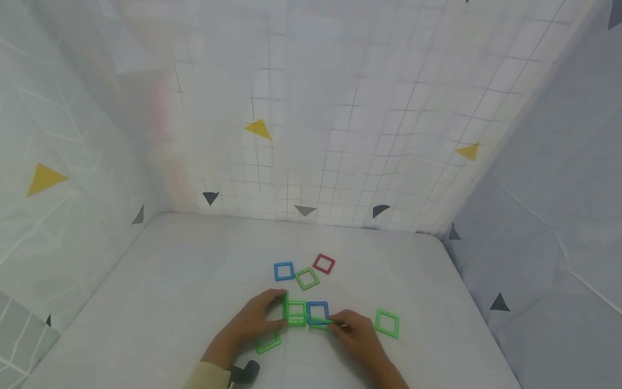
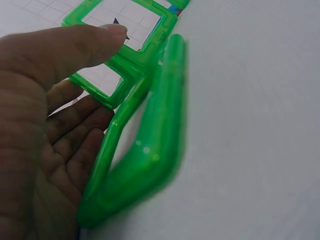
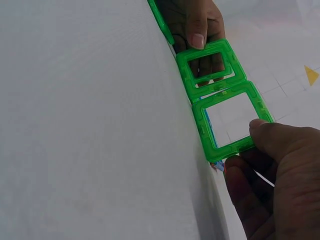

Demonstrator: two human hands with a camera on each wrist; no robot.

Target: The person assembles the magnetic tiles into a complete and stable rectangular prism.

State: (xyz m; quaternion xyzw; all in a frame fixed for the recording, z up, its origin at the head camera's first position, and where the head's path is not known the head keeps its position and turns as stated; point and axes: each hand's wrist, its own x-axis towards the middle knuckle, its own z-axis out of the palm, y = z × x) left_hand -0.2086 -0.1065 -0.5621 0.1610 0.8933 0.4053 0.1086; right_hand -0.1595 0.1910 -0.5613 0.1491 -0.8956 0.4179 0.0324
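The table (image 1: 160, 302) presents a flat, whitish top with rounded far corners. The back wall (image 1: 311, 81) consists of pale sheeting marked with thin dark grid lines, yellow triangles (image 1: 260, 129) and dark shapes (image 1: 210, 197). The left wall (image 1: 92, 200) is pale with white lines; the right wall (image 1: 559, 162) is greyer and creased. Light is soft and even. A pinkish patch (image 1: 161, 108) at the back wall's left is too blurred to identify.

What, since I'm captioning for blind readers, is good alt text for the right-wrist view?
A right hand pinches a translucent green square building tile beside a second such tile, with the left hand at the latter's far edge. A pale tabletop fills the left.
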